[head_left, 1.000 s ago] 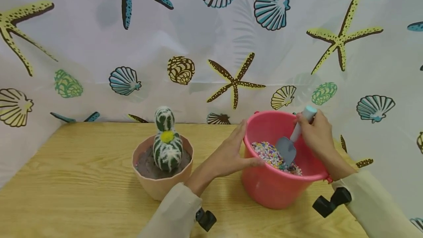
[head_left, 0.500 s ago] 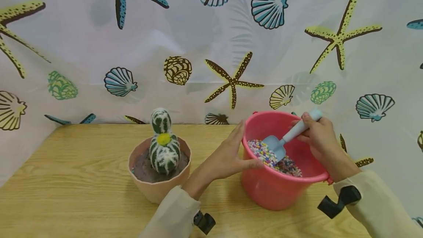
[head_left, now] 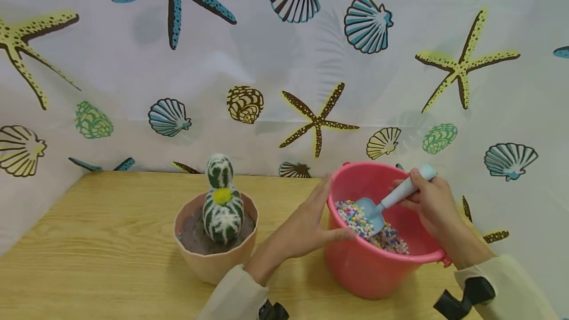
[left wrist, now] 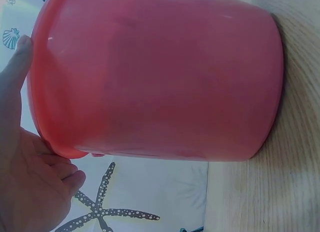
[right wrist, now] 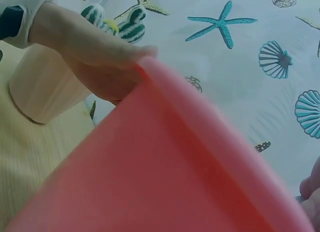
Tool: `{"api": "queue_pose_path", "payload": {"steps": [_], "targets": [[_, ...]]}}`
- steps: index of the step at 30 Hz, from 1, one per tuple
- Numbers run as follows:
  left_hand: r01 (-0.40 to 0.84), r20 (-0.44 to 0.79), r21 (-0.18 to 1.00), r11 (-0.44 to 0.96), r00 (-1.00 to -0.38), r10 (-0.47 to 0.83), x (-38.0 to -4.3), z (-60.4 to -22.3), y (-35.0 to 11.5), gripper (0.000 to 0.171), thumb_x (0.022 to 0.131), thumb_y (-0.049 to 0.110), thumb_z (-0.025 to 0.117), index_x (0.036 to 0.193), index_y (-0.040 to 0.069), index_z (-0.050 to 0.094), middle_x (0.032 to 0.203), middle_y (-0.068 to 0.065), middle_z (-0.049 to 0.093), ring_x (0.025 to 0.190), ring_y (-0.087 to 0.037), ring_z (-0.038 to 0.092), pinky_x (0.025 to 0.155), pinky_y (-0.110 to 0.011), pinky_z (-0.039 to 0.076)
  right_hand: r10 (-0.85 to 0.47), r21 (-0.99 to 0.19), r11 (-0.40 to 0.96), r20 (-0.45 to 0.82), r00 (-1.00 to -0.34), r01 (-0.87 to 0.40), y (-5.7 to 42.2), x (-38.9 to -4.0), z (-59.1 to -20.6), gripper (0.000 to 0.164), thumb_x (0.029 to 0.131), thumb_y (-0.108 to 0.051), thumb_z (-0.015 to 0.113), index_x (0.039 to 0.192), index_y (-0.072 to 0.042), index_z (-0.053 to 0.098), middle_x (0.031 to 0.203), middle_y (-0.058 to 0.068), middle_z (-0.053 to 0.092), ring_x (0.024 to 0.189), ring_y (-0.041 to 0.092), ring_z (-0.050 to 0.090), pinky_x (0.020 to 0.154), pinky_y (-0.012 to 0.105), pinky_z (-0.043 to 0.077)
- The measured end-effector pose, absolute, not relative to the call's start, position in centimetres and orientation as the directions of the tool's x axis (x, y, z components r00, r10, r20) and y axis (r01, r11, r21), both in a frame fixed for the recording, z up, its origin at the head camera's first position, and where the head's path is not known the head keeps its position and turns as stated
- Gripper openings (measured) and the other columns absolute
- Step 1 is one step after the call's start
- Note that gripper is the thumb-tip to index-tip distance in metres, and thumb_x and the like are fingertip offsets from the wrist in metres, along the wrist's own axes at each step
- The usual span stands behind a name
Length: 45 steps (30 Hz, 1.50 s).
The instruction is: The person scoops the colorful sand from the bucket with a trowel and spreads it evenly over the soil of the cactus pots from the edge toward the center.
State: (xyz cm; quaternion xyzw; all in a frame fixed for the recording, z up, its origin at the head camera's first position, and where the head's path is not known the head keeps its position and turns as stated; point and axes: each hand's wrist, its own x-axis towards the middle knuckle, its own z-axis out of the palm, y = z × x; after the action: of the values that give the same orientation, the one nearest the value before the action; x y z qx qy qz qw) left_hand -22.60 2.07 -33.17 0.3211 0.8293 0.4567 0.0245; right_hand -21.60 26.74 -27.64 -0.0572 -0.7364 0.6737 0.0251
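In the head view a pink bucket (head_left: 369,273) stands on the table, tilted a little to one side. Small multicoloured beads (head_left: 355,216) lie inside it. My right hand (head_left: 437,206) grips the pale blue handle of a small shovel (head_left: 406,191), whose blade is down among the beads. On the bucket's left, my left hand (head_left: 306,226) holds the rim, thumb at the near side and fingers at the far side. The left wrist view shows these fingers curled at the rim beside the bucket wall (left wrist: 165,76). The right wrist view shows mostly the bucket's outside (right wrist: 130,162).
Left of the bucket, a peach pot (head_left: 213,263) holds a toy-like cactus (head_left: 223,219) with a yellow flower, set in greyish-brown filling. A white cloth (head_left: 213,63) printed with shells and starfish hangs behind the wooden table (head_left: 98,241).
The shovel has tipped from steep to slanted, its blade moving left into the beads as my right hand turned. My left hand has stayed on the rim. The head view has shifted slightly.
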Motion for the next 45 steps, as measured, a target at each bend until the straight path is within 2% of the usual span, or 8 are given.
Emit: {"api": "queue_pose_path", "payload": {"steps": [6,11,13,18,23,30,40,45], "targets": [[0.519,0.248,0.763,0.385,-0.786,0.567,-22.3,-33.3,2.2,0.107,0.081,0.053,0.07,0.153,0.027,-0.005,0.161,0.004,0.0,0.148,-0.02,0.009,0.112,-0.05,0.028,0.115,-0.996,0.061,-0.056,-0.992,0.063,27.3,-21.7,-27.9,0.034,0.103,-0.034,0.036,0.117,-0.003,0.041,0.082,-0.015,0.067,0.078,0.003,0.069,0.072,0.021,0.057],[0.504,0.241,0.77,0.391,-0.798,0.553,-22.1,-33.2,2.8,0.108,0.081,0.054,0.069,0.153,0.028,-0.007,0.161,0.004,-0.001,0.148,-0.021,0.009,0.111,-0.05,0.029,0.146,-0.996,0.03,-0.081,-0.986,0.086,28.2,-21.9,-28.0,0.046,0.101,-0.037,0.041,0.13,0.0,0.038,0.084,-0.016,0.068,0.08,0.002,0.067,0.073,0.02,0.056],[0.501,0.243,0.774,0.387,-0.799,0.549,-22.1,-33.3,3.0,0.108,0.08,0.055,0.069,0.153,0.029,-0.008,0.161,0.005,-0.001,0.148,-0.021,0.01,0.11,-0.051,0.031,0.151,-0.997,0.005,-0.071,-0.986,0.073,28.5,-21.8,-28.0,0.043,0.101,-0.035,0.041,0.129,-0.002,0.038,0.084,-0.015,0.068,0.081,0.002,0.067,0.073,0.02,0.056],[0.504,0.248,0.772,0.386,-0.8,0.547,-22.1,-33.1,3.4,0.108,0.08,0.055,0.069,0.152,0.031,-0.008,0.161,0.006,0.001,0.148,-0.022,0.013,0.107,-0.051,0.036,0.165,-0.996,-0.085,-0.021,-0.986,0.007,29.2,-21.4,-27.8,0.023,0.102,-0.032,0.04,0.111,-0.011,0.042,0.082,-0.012,0.069,0.079,0.005,0.07,0.069,0.021,0.057],[0.503,0.241,0.764,0.404,-0.803,0.545,-22.1,-32.9,3.0,0.108,0.079,0.055,0.07,0.153,0.031,-0.006,0.161,0.005,0.004,0.147,-0.023,0.017,0.104,-0.051,0.04,0.218,-0.989,-0.148,-0.021,-0.976,-0.012,29.1,-21.2,-27.7,0.023,0.1,-0.033,0.042,0.107,-0.011,0.041,0.082,-0.009,0.068,0.077,0.007,0.07,0.068,0.02,0.057],[0.509,0.23,0.752,0.42,-0.799,0.556,-22.2,-32.5,2.2,0.107,0.08,0.056,0.068,0.153,0.029,-0.005,0.162,0.004,0.002,0.148,-0.022,0.012,0.108,-0.05,0.035,0.246,-0.941,-0.338,-0.062,-0.967,-0.026,28.7,-21.3,-27.6,0.025,0.099,-0.033,0.044,0.11,-0.011,0.04,0.085,-0.002,0.066,0.077,0.013,0.071,0.068,0.025,0.058],[0.487,0.212,0.771,0.411,-0.804,0.555,-22.1,-32.6,1.8,0.105,0.081,0.053,0.069,0.152,0.035,-0.005,0.161,0.007,0.003,0.148,-0.02,0.011,0.109,-0.05,0.033,0.259,-0.895,-0.445,-0.102,-0.961,-0.025,28.3,-21.4,-27.8,0.03,0.096,-0.035,0.048,0.114,-0.013,0.039,0.099,0.004,0.057,0.08,0.016,0.071,0.079,0.034,0.05],[0.496,0.221,0.773,0.395,-0.795,0.565,-22.1,-32.7,1.8,0.105,0.081,0.055,0.068,0.153,0.033,-0.006,0.161,0.006,0.002,0.148,-0.02,0.01,0.109,-0.051,0.033,0.264,-0.853,-0.52,-0.118,-0.957,-0.039,28.4,-21.3,-27.8,0.032,0.094,-0.034,0.051,0.117,-0.015,0.041,0.101,0.005,0.055,0.08,0.018,0.07,0.083,0.037,0.046]]}}
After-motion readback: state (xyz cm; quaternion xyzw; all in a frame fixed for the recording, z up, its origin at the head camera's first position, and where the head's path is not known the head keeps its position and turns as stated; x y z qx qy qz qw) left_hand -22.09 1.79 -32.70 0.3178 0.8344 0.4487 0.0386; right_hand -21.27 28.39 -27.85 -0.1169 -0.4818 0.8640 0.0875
